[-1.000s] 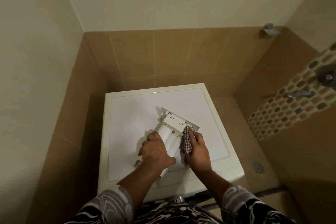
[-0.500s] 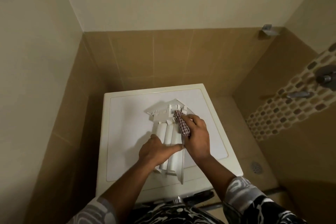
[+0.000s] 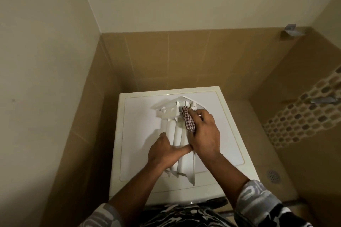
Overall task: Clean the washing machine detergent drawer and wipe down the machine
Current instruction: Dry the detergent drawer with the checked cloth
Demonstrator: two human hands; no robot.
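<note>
While left hand [image 3: 164, 153] grips drawer [image 3: 176, 134] on machine [image 3: 136, 127] — right hand [image 3: 204, 134] pinches cloth [image 3: 188, 120] against far end.

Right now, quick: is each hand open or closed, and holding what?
Left hand: closed, gripping the drawer.
Right hand: closed, pinching the cloth against the drawer.

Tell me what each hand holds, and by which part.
The left hand grips the detergent drawer across the middle of its long body. The right hand holds the checked cloth by its bunched near end, the other end against the drawer's far end.
</note>
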